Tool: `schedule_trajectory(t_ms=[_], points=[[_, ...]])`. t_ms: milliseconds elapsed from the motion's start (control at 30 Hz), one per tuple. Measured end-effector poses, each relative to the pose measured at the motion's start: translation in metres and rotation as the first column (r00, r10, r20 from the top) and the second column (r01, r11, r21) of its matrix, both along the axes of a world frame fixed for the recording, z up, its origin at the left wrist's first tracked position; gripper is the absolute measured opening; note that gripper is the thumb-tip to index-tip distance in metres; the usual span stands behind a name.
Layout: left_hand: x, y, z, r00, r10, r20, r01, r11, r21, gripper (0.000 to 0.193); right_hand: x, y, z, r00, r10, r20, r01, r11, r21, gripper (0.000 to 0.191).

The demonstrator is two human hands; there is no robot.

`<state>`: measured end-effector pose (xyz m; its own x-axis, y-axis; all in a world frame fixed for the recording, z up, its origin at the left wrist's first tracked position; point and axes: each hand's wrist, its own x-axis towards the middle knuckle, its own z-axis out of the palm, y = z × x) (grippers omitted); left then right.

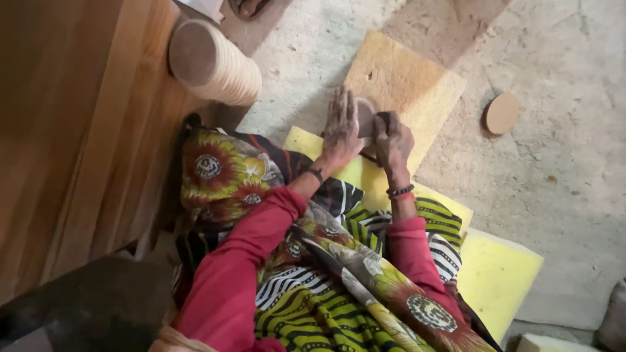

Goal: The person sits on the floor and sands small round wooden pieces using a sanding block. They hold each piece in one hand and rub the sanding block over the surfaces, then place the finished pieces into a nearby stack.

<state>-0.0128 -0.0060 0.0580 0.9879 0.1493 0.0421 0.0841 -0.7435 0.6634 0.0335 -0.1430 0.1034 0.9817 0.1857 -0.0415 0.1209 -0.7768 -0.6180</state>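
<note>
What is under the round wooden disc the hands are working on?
The disc lies on a worn yellow foam pad set on the concrete floor. Left hand and right hand cover much of it, hiding what's directly beneath.

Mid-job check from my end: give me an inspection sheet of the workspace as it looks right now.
Surface: rough concrete floor, dusty; yellow foam pads under the person.
Job's things: a round disc on a tan foam block.
Clutter: one loose disc on the floor to the right; a stack of discs lying on its side by a wooden panel.
Hands: left hand flat, its fingers spread on the disc; right hand closed on a small dark piece, what it is I cannot tell.
Cables: nothing seen.
Surroundings: patterned cloth over the lap, red sleeves.
</note>
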Motion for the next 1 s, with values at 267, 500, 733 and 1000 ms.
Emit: schedule_trajectory(t_ms=[267,500,733,1000], points=[[0.005,0.018,-0.02,0.987,-0.163,0.002,0.163,0.986,0.024,0.124,0.046,0.012,0.007,0.97,0.235,-0.069,-0.239,0.97,-0.054,0.022],[0.004,0.013,-0.015,0.976,-0.113,0.185,0.132,0.987,-0.094,0.131,0.05,0.001,0.017,0.913,0.406,-0.03,-0.406,0.914,0.017,0.02],[0.008,0.021,-0.016,0.968,-0.248,-0.029,0.238,0.954,-0.182,0.135,0.023,-0.006,0.014,0.956,0.291,0.024,-0.29,0.956,-0.041,0.021],[0.003,0.01,-0.038,0.939,-0.137,0.314,0.167,0.983,-0.072,0.105,0.089,0.014,-0.006,0.877,0.47,-0.096,-0.478,0.874,-0.089,0.026]])
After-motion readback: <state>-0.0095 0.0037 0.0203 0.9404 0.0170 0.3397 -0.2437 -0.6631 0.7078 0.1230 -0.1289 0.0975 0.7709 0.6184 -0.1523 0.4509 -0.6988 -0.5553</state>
